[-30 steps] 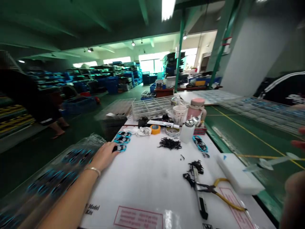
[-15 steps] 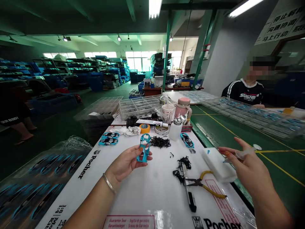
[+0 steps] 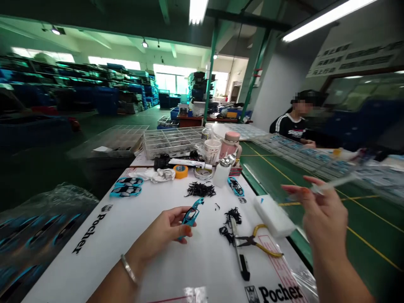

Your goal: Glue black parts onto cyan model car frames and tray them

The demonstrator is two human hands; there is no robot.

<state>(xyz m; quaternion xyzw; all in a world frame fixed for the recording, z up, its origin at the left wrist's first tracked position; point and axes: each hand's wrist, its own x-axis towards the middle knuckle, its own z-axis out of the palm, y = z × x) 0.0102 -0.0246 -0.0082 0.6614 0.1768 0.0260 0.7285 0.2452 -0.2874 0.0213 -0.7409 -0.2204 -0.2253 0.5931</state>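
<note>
Over the middle of the white table, my left hand grips a blue frame-like part, tilted, between thumb and fingers. On the right, my right hand is raised, its fingers closed on a translucent syringe, blurred at its far end. Below and left of that hand lies a white foam block. Yellow-handled pliers rest open across a utility knife, beside small black pieces. Another heap of black pieces lies beyond my left hand.
Blue parts lie at the table's left, another at the right. Orange tape, a clear bottle, a cup and a pink flask stand at the back. A person sits far right.
The view has swung right. My left hand has turned the blue part so it shows more edge-on. The syringe in my right hand now points outward to the right.
</note>
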